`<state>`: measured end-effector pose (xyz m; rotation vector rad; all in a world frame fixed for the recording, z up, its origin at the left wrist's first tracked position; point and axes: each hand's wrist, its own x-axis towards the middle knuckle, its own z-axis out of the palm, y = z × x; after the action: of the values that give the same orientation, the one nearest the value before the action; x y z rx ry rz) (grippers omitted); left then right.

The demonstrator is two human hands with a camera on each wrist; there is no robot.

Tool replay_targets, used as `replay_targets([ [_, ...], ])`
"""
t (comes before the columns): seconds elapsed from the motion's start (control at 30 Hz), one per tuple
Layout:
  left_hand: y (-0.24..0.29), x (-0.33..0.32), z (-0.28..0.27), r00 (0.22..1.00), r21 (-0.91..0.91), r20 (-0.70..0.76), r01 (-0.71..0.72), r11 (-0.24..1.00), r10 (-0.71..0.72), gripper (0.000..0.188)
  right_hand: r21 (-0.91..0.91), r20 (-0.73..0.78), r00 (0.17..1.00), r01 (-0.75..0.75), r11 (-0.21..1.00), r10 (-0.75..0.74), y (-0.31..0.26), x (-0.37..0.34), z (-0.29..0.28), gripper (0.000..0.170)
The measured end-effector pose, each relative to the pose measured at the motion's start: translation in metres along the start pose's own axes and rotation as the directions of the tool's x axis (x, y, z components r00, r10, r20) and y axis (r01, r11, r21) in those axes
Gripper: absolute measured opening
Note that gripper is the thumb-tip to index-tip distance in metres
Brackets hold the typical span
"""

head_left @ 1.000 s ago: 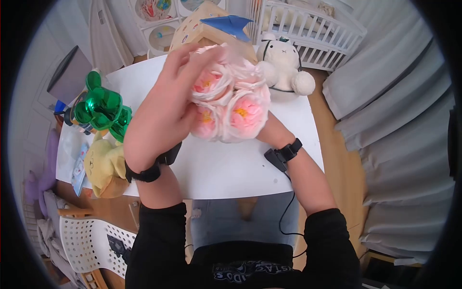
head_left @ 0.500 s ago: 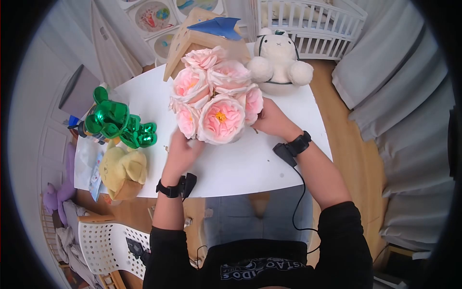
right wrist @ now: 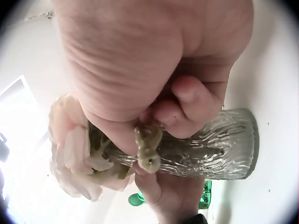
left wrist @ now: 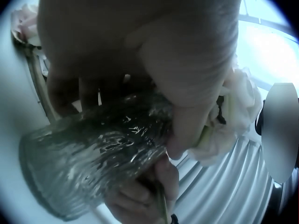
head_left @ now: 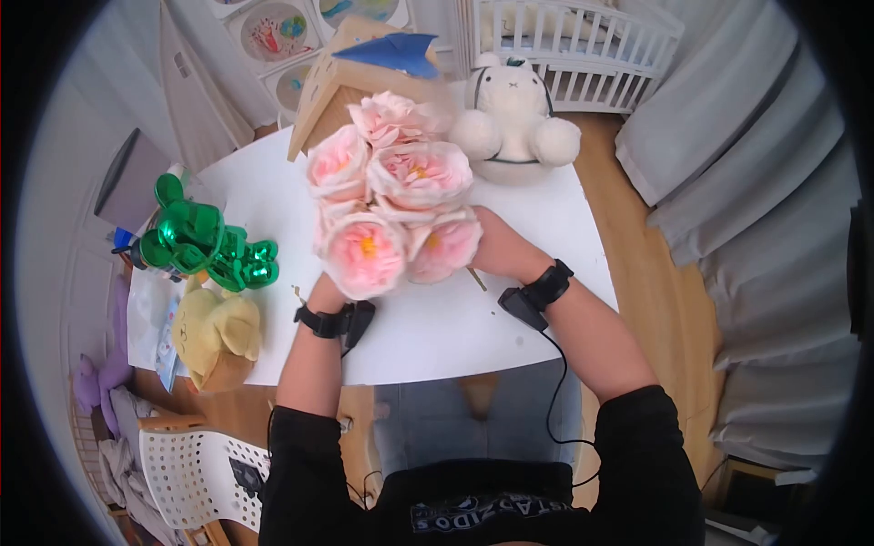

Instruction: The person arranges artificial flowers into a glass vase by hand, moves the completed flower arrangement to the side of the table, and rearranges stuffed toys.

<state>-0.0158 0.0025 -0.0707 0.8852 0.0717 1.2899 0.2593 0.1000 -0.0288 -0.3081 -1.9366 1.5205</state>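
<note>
Several pink roses (head_left: 421, 173) bunch above the table in the head view, covering most of the left hand (head_left: 328, 289). A ribbed clear glass vase (left wrist: 93, 149) lies across the left wrist view, with the left hand (left wrist: 140, 56) curled round it near the flowers. The right hand (head_left: 505, 247) is at the right side of the bunch, a stem end (head_left: 477, 278) poking out below it. Seen from the right wrist, the right hand (right wrist: 154, 60) pinches a greenish stem (right wrist: 148, 148) against the side of the vase (right wrist: 224, 144); the left hand (right wrist: 173, 193) is beyond.
A white plush toy (head_left: 514, 118) and a wooden house (head_left: 341, 91) with a blue paper shape (head_left: 391, 53) stand at the back of the white table (head_left: 437, 337). At the left are a shiny green bear figure (head_left: 205, 238) and a yellow plush (head_left: 214, 329).
The left hand has come down from the top of the roses to the vase below them. The blooms have turned and shifted left overall, and the right hand stays at their right side.
</note>
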Motion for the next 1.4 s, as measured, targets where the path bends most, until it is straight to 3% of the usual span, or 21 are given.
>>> replay_targets([
  [0.03, 0.008, -0.013, 0.001, 1.000, -0.003, -0.016, -0.004, 1.000, 0.004, 0.057, 0.008, 0.006, 1.000, -0.014, 1.000, 0.014, 0.003, -0.002, 0.001, 0.045],
  [0.1, 0.016, -0.013, -0.004, 0.999, 0.002, -0.035, -0.010, 1.000, 0.010, 0.057, 0.166, 0.011, 0.980, -0.197, 0.966, 0.198, 0.004, 0.002, 0.000, 0.038],
  [0.23, 0.019, -0.022, 0.000, 0.997, 0.018, -0.073, -0.029, 0.999, 0.030, 0.056, 0.075, -0.116, 0.968, -0.217, 0.973, 0.224, -0.010, 0.000, 0.007, 0.018],
  [0.27, 0.019, 0.001, -0.010, 0.996, 0.025, -0.078, -0.034, 0.999, 0.036, 0.056, 0.231, -0.135, 0.965, -0.189, 0.955, 0.224, -0.015, -0.002, 0.007, 0.008],
  [0.3, 0.020, -0.018, -0.001, 0.996, 0.031, -0.082, -0.036, 0.999, 0.039, 0.056, 0.379, -0.158, 0.961, -0.153, 0.913, 0.227, -0.019, -0.005, 0.007, 0.010],
  [0.33, 0.024, -0.020, -0.001, 0.996, 0.037, -0.082, -0.038, 0.999, 0.040, 0.056, 0.379, -0.158, 0.961, -0.153, 0.913, 0.227, -0.022, -0.005, 0.009, 0.010],
  [0.4, 0.021, -0.016, -0.005, 0.995, 0.050, -0.084, -0.040, 0.998, 0.044, 0.056, 0.367, -0.274, 0.955, -0.002, 0.930, 0.110, -0.026, -0.005, 0.015, 0.022],
  [0.5, 0.029, -0.012, -0.010, 0.994, 0.075, -0.096, -0.046, 0.996, 0.053, 0.055, 0.362, -0.259, 0.965, 0.055, 0.930, 0.043, -0.029, -0.006, 0.017, 0.012],
  [0.6, 0.027, -0.015, -0.009, 0.993, 0.092, -0.105, -0.040, 0.995, 0.050, 0.055, 0.336, -0.224, 0.967, -0.042, 0.941, 0.123, -0.031, -0.005, 0.015, 0.006],
  [0.73, 0.031, -0.020, -0.009, 0.993, 0.114, -0.109, -0.040, 0.993, 0.053, 0.054, 0.232, -0.249, 0.968, 0.042, 0.972, 0.017, -0.015, -0.001, 0.013, 0.010],
  [0.8, 0.032, -0.022, -0.008, 0.992, 0.126, -0.110, -0.044, 0.991, 0.058, 0.054, 0.257, -0.335, 0.938, 0.179, 0.950, -0.086, -0.013, 0.004, 0.013, 0.013],
  [0.9, 0.035, -0.022, -0.010, 0.991, 0.144, -0.116, -0.056, 0.988, 0.073, 0.054, 0.268, -0.415, 0.908, 0.186, 0.945, -0.061, -0.018, 0.005, 0.016, 0.014],
  [1.0, 0.035, -0.027, -0.009, 0.989, 0.157, -0.124, -0.060, 0.986, 0.080, 0.054, 0.275, -0.366, 0.925, 0.214, 0.937, -0.104, -0.006, 0.005, 0.009, 0.016],
  [1.1, 0.031, -0.015, -0.010, 0.991, 0.179, -0.111, -0.058, 0.982, 0.078, 0.053, 0.351, -0.385, 0.920, 0.224, 0.909, -0.078, 0.004, 0.009, 0.011, 0.021],
  [1.33, 0.008, -0.006, -0.002, 0.990, 0.202, -0.121, -0.044, 0.978, 0.070, 0.053, 0.251, -0.412, 0.908, 0.195, 0.948, -0.077, -0.001, 0.011, 0.013, 0.042],
  [1.4, 0.008, -0.006, -0.002, 0.991, 0.214, -0.114, -0.048, 0.976, 0.074, 0.052, 0.226, -0.401, 0.916, 0.086, 0.970, 0.012, 0.002, 0.011, 0.012, 0.041],
])
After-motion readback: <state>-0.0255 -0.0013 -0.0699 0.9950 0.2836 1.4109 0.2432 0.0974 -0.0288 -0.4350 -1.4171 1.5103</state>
